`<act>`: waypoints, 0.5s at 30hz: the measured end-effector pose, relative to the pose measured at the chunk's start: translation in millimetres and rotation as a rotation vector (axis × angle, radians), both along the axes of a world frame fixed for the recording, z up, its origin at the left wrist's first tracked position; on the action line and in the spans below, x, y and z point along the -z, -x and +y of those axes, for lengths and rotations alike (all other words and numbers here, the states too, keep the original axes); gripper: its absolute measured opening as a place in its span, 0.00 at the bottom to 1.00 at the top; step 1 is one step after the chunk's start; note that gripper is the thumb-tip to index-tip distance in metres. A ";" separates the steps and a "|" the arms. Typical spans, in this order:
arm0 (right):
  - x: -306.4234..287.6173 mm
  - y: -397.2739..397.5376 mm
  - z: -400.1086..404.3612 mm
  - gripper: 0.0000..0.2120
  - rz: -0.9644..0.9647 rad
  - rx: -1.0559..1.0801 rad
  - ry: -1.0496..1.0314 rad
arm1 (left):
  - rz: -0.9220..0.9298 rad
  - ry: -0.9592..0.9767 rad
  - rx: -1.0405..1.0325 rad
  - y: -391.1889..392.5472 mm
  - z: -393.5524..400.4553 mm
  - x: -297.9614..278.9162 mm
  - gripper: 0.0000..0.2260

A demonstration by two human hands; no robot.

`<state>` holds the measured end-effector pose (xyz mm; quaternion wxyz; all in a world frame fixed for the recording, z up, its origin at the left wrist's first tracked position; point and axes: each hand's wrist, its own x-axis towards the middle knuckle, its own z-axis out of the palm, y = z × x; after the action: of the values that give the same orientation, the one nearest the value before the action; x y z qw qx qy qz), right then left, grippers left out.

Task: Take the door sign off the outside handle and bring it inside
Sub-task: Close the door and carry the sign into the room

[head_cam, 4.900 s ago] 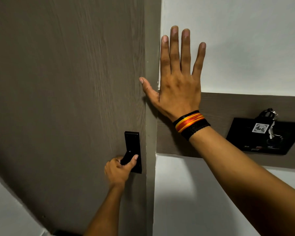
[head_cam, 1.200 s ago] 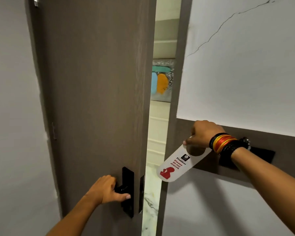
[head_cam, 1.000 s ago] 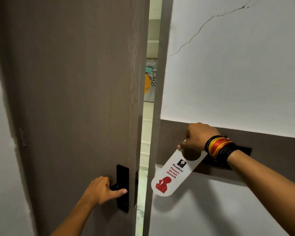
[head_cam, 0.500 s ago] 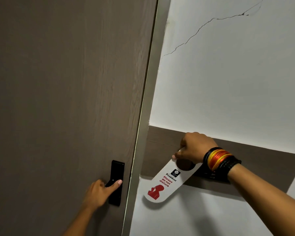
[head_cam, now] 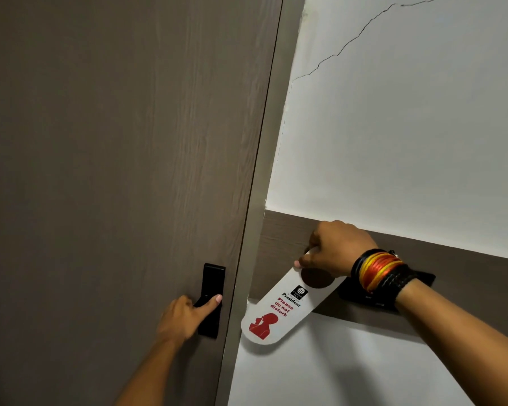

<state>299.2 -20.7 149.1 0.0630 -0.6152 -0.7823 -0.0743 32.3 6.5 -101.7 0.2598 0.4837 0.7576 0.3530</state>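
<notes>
Right hand (head_cam: 332,249): we are pinching the door sign (head_cam: 288,310) by its hooked top, letting it dangle against the wall, inside.
Left hand (head_cam: 185,316): we are gripping the inside handle (head_cam: 210,298), seemingly pulling the door (head_cam: 115,171) flush.

This looks like a hotel guest room seen from inside, at the entrance. A grey-brown wood-grain door (head_cam: 115,171) with a black handle plate (head_cam: 211,300) sits shut in its frame on the left. A white hanger sign (head_cam: 282,312) reads "Please do not disturb" under a hotel logo. On the right, a matching wood band (head_cam: 276,238) crosses the white wall (head_cam: 408,127), carrying a black wall-mounted panel (head_cam: 370,297).
</notes>
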 end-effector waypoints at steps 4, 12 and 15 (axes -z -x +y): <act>-0.2 0.5 2.3 0.23 0.005 0.001 -0.008 | 0.019 -0.012 0.023 -1.0 8.8 -0.1 0.29; 3.8 11.3 7.2 0.21 0.009 -0.001 0.018 | 0.116 -0.022 0.011 1.4 14.1 2.7 0.33; 5.9 17.8 8.7 0.22 0.012 -0.010 0.025 | 0.319 -0.037 0.049 9.2 15.3 -8.1 0.33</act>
<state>281.5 -12.0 143.2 0.0605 -0.6124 -0.7860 -0.0603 23.1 21.8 -93.5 0.1358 0.5568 0.7705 0.2792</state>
